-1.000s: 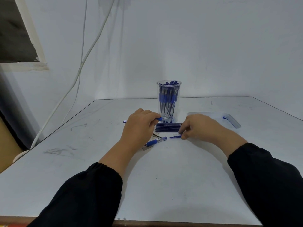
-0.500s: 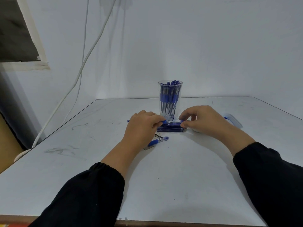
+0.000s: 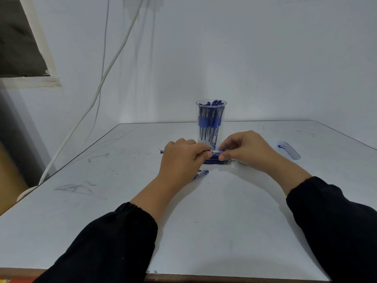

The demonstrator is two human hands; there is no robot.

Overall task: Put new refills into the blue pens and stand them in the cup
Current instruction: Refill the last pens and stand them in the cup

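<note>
A clear plastic cup (image 3: 211, 119) stands at the middle of the table with several blue pens upright in it. Just in front of it, my left hand (image 3: 181, 158) grips a blue pen barrel (image 3: 215, 152) whose tail end sticks out to the left. My right hand (image 3: 244, 148) pinches the barrel's right end, fingertips almost touching the left hand's. Under both hands lies a row of dark blue refills (image 3: 216, 160). Another blue pen piece (image 3: 202, 173) lies on the table near my left wrist.
A clear plastic lid or tray (image 3: 288, 149) with a blue mark lies right of my right hand. White cables (image 3: 106, 76) hang down the wall at the left. The white table (image 3: 204, 231) has scuff marks on its left side.
My right hand picked up the small blue piece from the table and rose to meet my left hand. Both hands now hold the pen together in front of the cup.
</note>
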